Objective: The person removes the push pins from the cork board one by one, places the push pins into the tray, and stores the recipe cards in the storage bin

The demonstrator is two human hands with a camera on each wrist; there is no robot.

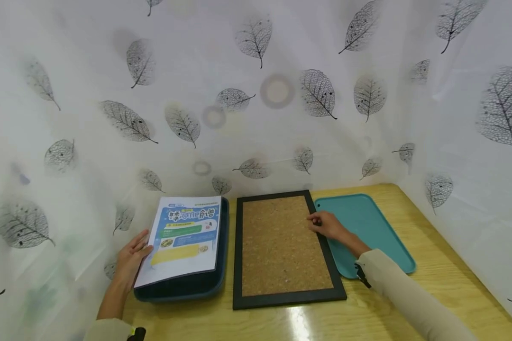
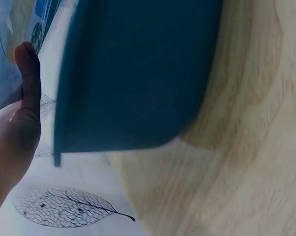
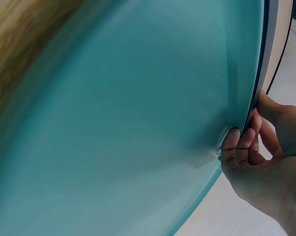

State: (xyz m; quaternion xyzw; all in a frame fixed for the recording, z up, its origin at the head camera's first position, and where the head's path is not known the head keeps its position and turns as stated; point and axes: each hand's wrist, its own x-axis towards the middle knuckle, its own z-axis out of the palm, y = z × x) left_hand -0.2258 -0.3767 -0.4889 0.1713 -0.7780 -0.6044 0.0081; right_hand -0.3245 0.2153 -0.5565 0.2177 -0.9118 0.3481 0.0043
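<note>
Counter: light wood grain, smooth, with a glossy glare patch near the front edge. Board: rough, matt cork in a smooth black frame; both trays, teal and dark blue, look like smooth plastic with a dull sheen. Leaflet: printed paper, slightly glossy.

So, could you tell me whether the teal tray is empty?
Empty: the teal tray shows only bare surface; the right hand is at its edge.

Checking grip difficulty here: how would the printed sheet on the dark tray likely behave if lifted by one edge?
The sheet looks thin and glossy, so it would probably flop and feel light. It overhangs the dark tray beside the left hand, so it may slide easily.
</note>
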